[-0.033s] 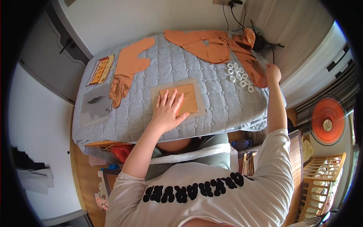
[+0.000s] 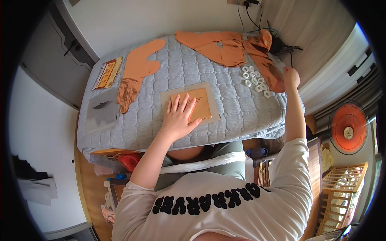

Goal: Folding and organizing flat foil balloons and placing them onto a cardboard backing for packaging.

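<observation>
My left hand (image 2: 178, 121) lies flat, fingers spread, on a folded copper-coloured foil packet (image 2: 204, 106). Under that packet is a see-through plastic sleeve (image 2: 214, 96) on the grey quilted mattress (image 2: 237, 108). At the mattress's right edge my right hand (image 2: 292, 77) is raised and closed, thumb and fingers together; anything in its grip is too small or hidden. Just left of it runs the end of a long copper foil piece (image 2: 268, 68), which looks like a flat balloon. Several small white rings (image 2: 254, 76) lie beside that piece.
Another flat copper foil shape (image 2: 136, 64) lies at the left, beside a printed picture packet (image 2: 107, 73) and a see-through bag (image 2: 100, 112). More copper foil (image 2: 221, 48) spreads along the back. Black cables (image 2: 281, 48) hang at the back right; an orange fan (image 2: 348, 127) stands right.
</observation>
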Available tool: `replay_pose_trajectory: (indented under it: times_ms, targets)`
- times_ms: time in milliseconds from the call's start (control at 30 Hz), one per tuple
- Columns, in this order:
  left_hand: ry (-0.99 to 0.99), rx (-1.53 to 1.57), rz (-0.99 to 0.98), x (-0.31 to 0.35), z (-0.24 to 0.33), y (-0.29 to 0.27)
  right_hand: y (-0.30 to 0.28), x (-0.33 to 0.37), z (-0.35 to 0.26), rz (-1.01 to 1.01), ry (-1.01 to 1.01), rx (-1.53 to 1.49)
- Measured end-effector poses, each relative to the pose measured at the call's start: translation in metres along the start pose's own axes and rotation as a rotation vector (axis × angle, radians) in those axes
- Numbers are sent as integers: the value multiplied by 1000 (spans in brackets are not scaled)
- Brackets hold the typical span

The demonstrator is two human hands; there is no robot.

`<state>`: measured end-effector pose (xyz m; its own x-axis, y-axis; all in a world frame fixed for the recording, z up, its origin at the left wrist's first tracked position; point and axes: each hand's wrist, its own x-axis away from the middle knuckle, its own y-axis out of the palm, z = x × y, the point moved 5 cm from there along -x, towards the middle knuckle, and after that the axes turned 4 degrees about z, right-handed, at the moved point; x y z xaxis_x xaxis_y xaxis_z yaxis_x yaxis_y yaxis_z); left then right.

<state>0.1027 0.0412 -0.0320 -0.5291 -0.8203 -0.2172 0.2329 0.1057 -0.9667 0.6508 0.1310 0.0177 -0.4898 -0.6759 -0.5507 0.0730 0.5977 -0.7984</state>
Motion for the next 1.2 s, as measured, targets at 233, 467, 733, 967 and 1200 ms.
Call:
replay_pose_trajectory:
  times_ms: [233,467,733,967,1200]
  targets:
    - [-103,41,10,1,-4,17,-85,156,-120,-309,-222,-587]
    - [-126,80,11,-5,2,11,-129,290,-179,-499,-376,-805]
    - [-119,67,70,-2,2,15,-123,303,-198,-138,-377,-612]
    - [-119,34,86,-1,5,12,-132,323,-210,49,-479,-588]
    - [-111,42,99,-3,6,11,-133,332,-199,171,-424,-484]
